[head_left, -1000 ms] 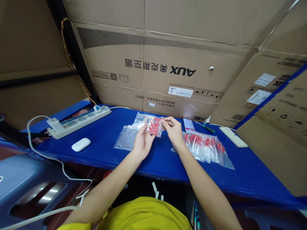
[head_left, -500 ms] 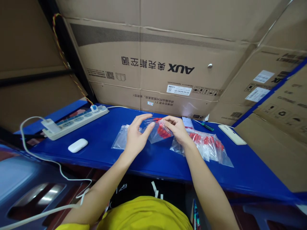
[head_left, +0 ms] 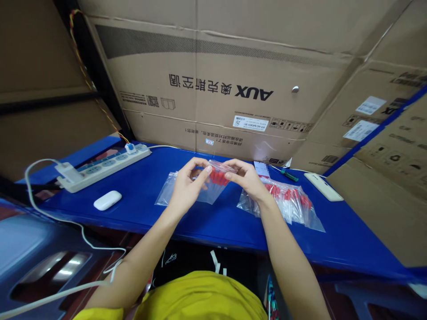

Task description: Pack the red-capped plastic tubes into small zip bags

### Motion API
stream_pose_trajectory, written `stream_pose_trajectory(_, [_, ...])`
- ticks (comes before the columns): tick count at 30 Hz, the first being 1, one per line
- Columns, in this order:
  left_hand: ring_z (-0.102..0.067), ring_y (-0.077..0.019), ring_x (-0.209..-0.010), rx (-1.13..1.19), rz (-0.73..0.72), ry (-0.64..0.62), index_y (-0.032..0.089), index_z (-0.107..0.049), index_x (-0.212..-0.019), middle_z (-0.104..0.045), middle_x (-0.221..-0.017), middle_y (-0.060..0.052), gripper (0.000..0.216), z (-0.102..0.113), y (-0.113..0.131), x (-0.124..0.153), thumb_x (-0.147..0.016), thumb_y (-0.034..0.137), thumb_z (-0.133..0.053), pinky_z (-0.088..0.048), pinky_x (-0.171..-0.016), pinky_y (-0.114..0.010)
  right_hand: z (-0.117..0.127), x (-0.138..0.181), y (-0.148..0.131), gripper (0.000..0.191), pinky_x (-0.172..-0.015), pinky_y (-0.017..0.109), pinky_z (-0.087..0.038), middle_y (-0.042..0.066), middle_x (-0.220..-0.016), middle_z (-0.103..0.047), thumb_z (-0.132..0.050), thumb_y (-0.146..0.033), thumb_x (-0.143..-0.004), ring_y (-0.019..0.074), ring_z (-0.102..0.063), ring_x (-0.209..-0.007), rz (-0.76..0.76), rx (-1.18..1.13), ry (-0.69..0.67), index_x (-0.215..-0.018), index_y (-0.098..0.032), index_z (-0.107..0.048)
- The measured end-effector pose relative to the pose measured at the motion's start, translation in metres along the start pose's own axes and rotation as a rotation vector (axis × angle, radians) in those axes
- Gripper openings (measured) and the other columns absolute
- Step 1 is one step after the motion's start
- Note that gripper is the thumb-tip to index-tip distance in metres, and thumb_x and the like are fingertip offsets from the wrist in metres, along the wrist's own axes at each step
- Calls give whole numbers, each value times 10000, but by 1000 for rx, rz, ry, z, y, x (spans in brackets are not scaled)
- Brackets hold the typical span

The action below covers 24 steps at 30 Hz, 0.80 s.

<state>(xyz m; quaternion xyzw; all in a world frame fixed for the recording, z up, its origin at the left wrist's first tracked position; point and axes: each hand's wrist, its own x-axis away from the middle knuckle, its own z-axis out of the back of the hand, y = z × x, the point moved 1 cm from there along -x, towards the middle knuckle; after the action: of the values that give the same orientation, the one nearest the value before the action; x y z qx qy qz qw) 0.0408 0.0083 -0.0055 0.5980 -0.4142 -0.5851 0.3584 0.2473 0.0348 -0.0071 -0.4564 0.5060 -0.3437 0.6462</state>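
Between my two hands is a clear plastic zip bag (head_left: 219,174) with several red-ended pieces inside; their exact kind is too small to make out. My left hand (head_left: 189,183) pinches the bag's upper left edge between thumb and fingers. On the other side, my right hand (head_left: 246,178) grips its upper right edge, thumb toward me. Flat clear bags (head_left: 166,190) lie on the blue table just left of and below my left hand. Right of my right wrist, several filled bags (head_left: 289,200) with red pieces lie overlapping.
A white power strip (head_left: 105,168) with a plugged-in charger and a white earbud case (head_left: 107,200) are at the left of the blue table (head_left: 213,224). A green-handled screwdriver (head_left: 288,175) and a pale phone (head_left: 323,186) lie at the right. A large cardboard box (head_left: 213,58) stands behind.
My left hand has closed from an open pose onto the bag's left edge. The thin ends that stuck out of the bag at its left no longer show; the bag is now held between both hands.
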Motion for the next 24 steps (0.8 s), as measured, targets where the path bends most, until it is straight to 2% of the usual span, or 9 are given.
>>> stream_pose_trajectory(3, [-668,-151,-745,35,27,9,220,-705,-1011,-694,-955,-16,232,1,0,-1,-931,427,-775,-577,-609,-254,0,0,1,378,-749,345,-566,6,-785,-756,-944,-569,-771,193,-677,-728,18,36,20,-826,-235,-774])
stream_pose_trajectory(6, [-707,-166,-846,-65,-14,-9,212,-730,-999,-752,-984,-29,192,2,-2,-3,-959,399,-753,-592,-755,-272,-1,0,0,359,-712,333,-549,0,-754,-742,-932,-549,-797,186,-663,-704,56,48,26,-792,-232,-763])
stream_pose_trajectory(10, [-741,-188,-900,-175,-190,4,207,-765,-992,-801,-998,-43,160,5,2,-2,-999,363,-729,-595,-884,-316,-4,9,-10,344,-739,344,-561,13,-819,-759,-922,-544,-816,203,-684,-762,87,117,25,-835,-238,-767])
stream_pose_trajectory(15, [-762,-219,-993,-354,-425,-36,226,-829,-977,-826,-1035,-66,223,9,19,5,-1065,340,-658,-594,-955,-357,-9,37,-23,256,-753,355,-575,34,-892,-767,-890,-490,-873,225,-697,-834,142,191,211,-877,-257,-782])
stream_pose_trajectory(17, [-772,-221,-986,-373,-439,-64,232,-848,-994,-833,-1029,-67,235,8,24,8,-1071,335,-651,-601,-943,-357,-10,49,-24,224,-744,354,-587,40,-918,-767,-883,-464,-886,230,-706,-849,130,180,258,-907,-262,-788])
stream_pose_trajectory(20, [-780,-218,-960,-367,-433,-100,231,-860,-994,-839,-1018,-66,222,2,27,13,-1062,323,-669,-608,-916,-345,-9,65,-23,269,-754,345,-601,42,-1008,-764,-878,-402,-896,229,-718,-898,135,218,355,-1118,-285,-780])
stream_pose_trajectory(22, [-782,-217,-957,-348,-415,-128,228,-859,-972,-841,-1014,-67,229,-3,26,15,-1064,309,-666,-609,-917,-342,-9,72,-22,331,-757,338,-595,39,-1043,-749,-853,-345,-922,220,-712,-912,196,306,413,-1235,-304,-751])
stream_pose_trajectory(24, [-784,-219,-956,-321,-387,-150,226,-857,-958,-842,-1012,-69,237,-8,23,17,-1067,303,-661,-610,-917,-343,-10,78,-22,246,-747,336,-581,45,-1076,-731,-801,-298,-965,211,-700,-914,277,421,415,-1208,-307,-764])
